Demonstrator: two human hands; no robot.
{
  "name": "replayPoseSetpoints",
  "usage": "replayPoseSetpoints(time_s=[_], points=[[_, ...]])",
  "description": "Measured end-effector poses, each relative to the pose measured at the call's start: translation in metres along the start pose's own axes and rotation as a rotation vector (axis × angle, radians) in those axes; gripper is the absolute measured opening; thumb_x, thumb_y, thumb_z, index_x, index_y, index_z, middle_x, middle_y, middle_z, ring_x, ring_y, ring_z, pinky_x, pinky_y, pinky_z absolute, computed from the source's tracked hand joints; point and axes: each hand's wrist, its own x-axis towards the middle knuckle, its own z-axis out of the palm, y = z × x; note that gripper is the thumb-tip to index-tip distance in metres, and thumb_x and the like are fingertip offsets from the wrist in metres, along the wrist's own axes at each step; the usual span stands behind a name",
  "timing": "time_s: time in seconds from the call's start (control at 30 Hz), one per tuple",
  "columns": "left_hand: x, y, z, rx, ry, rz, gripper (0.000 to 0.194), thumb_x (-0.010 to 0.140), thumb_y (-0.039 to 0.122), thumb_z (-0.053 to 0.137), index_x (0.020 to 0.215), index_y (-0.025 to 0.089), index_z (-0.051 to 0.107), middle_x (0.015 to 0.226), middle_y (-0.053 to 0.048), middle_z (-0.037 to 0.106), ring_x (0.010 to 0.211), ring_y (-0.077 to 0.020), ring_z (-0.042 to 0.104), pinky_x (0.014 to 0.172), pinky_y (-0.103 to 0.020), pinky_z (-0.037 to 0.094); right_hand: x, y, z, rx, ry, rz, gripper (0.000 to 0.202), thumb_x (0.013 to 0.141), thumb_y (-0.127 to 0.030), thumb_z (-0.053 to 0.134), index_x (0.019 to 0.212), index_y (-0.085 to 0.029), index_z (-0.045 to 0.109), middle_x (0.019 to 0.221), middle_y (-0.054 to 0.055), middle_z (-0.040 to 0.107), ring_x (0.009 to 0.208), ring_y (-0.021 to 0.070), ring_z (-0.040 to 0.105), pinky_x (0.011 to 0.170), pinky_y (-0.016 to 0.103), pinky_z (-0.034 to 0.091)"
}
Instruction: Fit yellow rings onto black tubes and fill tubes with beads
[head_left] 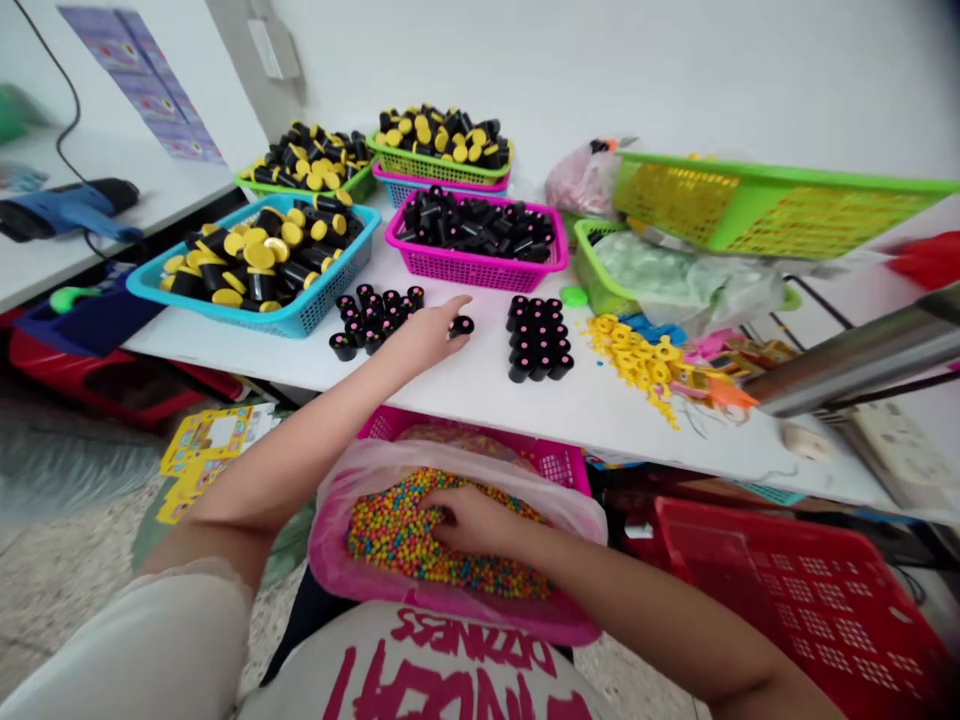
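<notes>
My left hand reaches over the white table with its fingers closed on a small black cylinder. Just left of it stands a loose group of black cylinders, partly behind the hand. To its right, more black cylinders with pink dots stand in tight rows. My right hand is down in the colourful small beads, fingers curled and partly hidden; what they hold cannot be seen. The beads lie in a plastic-lined pink basin at my lap.
Behind are a blue basket and green basket of black and yellow pieces, and a magenta basket of black ones. Yellow plastic parts lie at the right beside a metal tube. A red crate sits low right.
</notes>
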Motion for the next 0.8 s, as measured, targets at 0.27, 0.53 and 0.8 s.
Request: replayPoseSetpoints(time_s=[0.27, 0.53, 0.8], points=[[-0.204, 0.01, -0.026, -0.248, -0.132, -0.007, 0.026, 0.083, 0.026, 0.064, 0.109, 0.02, 0.064, 0.108, -0.003, 0.07, 0.099, -0.0169, 0.065, 0.087, -0.026, 0.05, -0.016, -0.013, -0.017, 0.163, 0.028, -0.068, 0.029, 0.083, -0.023, 0.064, 0.111, -0.022, 0.069, 0.107, 0.002, 0.071, 0.095, 0.0165, 0.066, 0.089, 0.028, 0.049], [-0.255, 0.023, 0.017, -0.372, -0.241, -0.143, 0.027, 0.081, 0.027, 0.067, 0.107, 0.023, 0.065, 0.1, -0.003, 0.071, 0.092, -0.0195, 0.065, 0.082, -0.032, 0.052, -0.03, -0.047, -0.019, -0.011, 0.149, -0.186, 0.034, 0.09, -0.013, 0.052, 0.12, -0.024, 0.065, 0.117, 0.003, 0.064, 0.108, 0.0147, 0.057, 0.099, 0.031, 0.044], [-0.256, 0.031, 0.024, -0.443, -0.187, -0.134, 0.023, 0.082, 0.023, 0.066, 0.104, 0.02, 0.063, 0.099, -0.003, 0.07, 0.092, -0.0181, 0.063, 0.081, -0.031, 0.05, -0.044, -0.072, -0.007, -0.197, 0.125, -0.117, 0.029, 0.099, -0.024, 0.04, 0.119, -0.018, 0.059, 0.117, 0.009, 0.055, 0.109, 0.0201, 0.05, 0.097, 0.036, 0.041]])
